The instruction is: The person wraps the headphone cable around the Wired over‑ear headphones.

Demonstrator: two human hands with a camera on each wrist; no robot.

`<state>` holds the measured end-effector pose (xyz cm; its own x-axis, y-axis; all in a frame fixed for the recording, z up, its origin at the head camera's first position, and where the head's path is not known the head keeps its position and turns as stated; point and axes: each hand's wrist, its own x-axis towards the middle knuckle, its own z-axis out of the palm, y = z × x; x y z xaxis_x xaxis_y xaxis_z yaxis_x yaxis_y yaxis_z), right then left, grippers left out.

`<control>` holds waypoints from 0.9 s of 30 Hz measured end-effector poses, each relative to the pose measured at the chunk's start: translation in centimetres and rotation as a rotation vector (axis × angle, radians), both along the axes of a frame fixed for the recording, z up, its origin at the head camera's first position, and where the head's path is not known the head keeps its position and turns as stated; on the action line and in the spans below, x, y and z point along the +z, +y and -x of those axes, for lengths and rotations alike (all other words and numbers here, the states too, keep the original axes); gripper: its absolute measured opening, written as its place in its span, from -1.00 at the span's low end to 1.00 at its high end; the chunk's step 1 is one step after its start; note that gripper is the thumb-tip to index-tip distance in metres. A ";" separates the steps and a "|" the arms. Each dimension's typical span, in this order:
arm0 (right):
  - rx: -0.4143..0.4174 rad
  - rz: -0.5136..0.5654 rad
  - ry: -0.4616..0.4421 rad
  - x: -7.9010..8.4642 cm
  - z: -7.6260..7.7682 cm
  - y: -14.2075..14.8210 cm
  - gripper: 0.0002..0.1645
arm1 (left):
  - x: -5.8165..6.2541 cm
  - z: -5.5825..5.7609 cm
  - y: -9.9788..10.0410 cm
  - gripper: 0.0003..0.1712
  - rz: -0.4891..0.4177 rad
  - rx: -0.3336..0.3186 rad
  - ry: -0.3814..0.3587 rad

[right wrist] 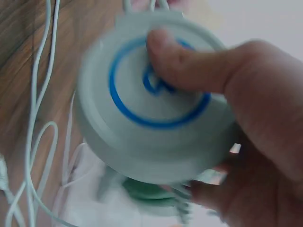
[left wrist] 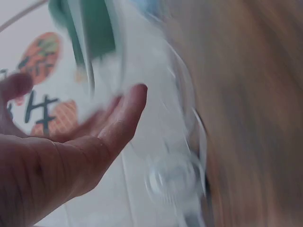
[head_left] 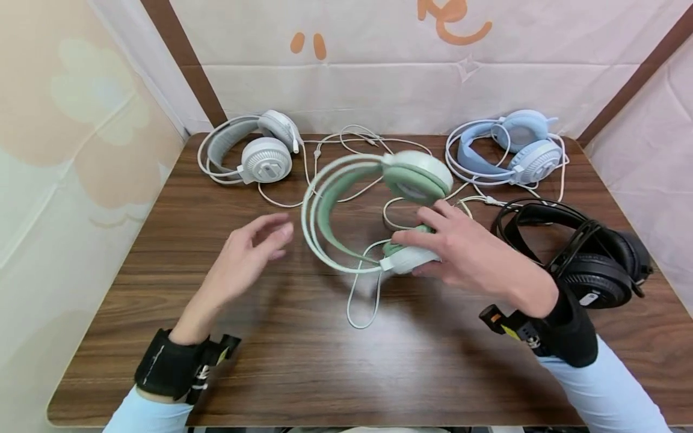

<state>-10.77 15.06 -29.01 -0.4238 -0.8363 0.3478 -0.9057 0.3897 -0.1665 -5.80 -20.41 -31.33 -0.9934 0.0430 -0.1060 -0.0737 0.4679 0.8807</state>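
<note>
My right hand [head_left: 460, 246] grips the near ear cup of a pale green headset [head_left: 316, 222] in the middle of the table. In the right wrist view the thumb presses on the cup's round outer face [right wrist: 156, 111], which carries a blue ring. The headband points left and the far ear cup [head_left: 415, 175] shows its green pad. Its thin cable [head_left: 354, 310] loops over the wood. To the left of the headband my left hand [head_left: 246, 252] hovers with relaxed fingers and holds nothing; the left wrist view shows the blurred green band beyond its fingers.
A white-grey headset [head_left: 266, 160] lies at the back left and a light blue one [head_left: 536, 161] at the back right. On the right, near my right forearm, lies a black headset [head_left: 595, 279]. Pale cables [head_left: 373, 137] tangle along the back of the brown table [head_left: 303, 367].
</note>
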 end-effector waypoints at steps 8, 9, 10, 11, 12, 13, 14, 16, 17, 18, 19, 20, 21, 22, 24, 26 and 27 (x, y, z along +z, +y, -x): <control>0.015 0.062 0.344 0.7 -2.4 -3.5 -0.36 | 2.6 2.9 1.7 -0.59 -0.606 0.037 -0.203; 0.013 0.062 0.363 0.6 -2.6 -3.7 -0.38 | 2.5 3.1 1.5 -0.64 -0.637 0.023 -0.245; 0.014 0.062 0.377 0.6 -2.7 -3.8 -0.39 | 2.3 3.2 1.4 -0.70 -0.668 0.011 -0.281; 0.016 0.061 0.387 0.6 -2.8 -4.0 -0.40 | 2.2 3.3 1.2 -0.74 -0.701 -0.001 -0.312; 0.020 0.063 0.394 0.6 -2.9 -4.1 -0.40 | 2.0 3.3 1.0 -0.79 -0.748 -0.009 -0.339; 0.028 0.075 0.384 0.5 -2.9 -4.2 -0.37 | 1.7 3.3 0.9 -0.79 -0.798 -0.010 -0.347; 0.043 0.097 0.369 0.4 -2.9 -4.2 -0.36 | 1.6 3.3 0.8 -0.78 -0.862 -0.002 -0.348; 0.071 0.182 0.321 0.2 -2.7 -4.0 -0.35 | 1.3 3.2 0.5 -0.71 -0.972 0.005 -0.314; 0.082 0.243 0.279 0.1 -2.6 -3.6 -0.33 | 1.2 3.1 0.3 -0.69 -1.018 -0.002 -0.288; 0.096 0.316 0.216 0.0 -2.3 -3.0 -0.29 | 1.2 3.0 0.1 -0.68 -1.067 -0.013 -0.268; 0.100 0.382 0.149 -0.1 -2.0 -2.3 -0.24 | 1.2 2.9 -0.1 -0.67 -1.108 -0.023 -0.249; 0.091 0.424 0.062 -0.2 -1.6 -1.5 -0.18 | 1.3 2.8 -0.3 -0.67 -1.141 -0.034 -0.231; 0.070 0.443 -0.039 -0.4 -1.2 -0.6 -0.15 | 1.3 2.6 -0.6 -0.67 -1.163 -0.047 -0.216; 0.038 0.443 -0.148 -0.6 -0.7 0.2 -0.13 | 1.4 2.5 -0.9 -0.68 -1.187 -0.062 -0.208; -0.052 0.370 -0.357 -1.5 0.5 1.5 -0.23 | 1.6 2.3 -1.5 -0.68 -1.225 -0.088 -0.200; -0.123 0.261 -0.479 -2.6 1.6 2.1 -0.48 | 1.7 2.1 -2.0 -0.66 -1.221 -0.089 -0.179; -0.136 0.237 -0.478 -3.1 2.0 2.3 -0.62 | 1.8 2.0 -2.1 -0.66 -1.211 -0.081 -0.167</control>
<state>-12.76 17.32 -32.07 -0.6797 -0.6852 0.2617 -0.6514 0.4000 -0.6447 -7.78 -22.54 -29.52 -0.9613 0.2636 -0.0806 -0.2365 -0.6386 0.7323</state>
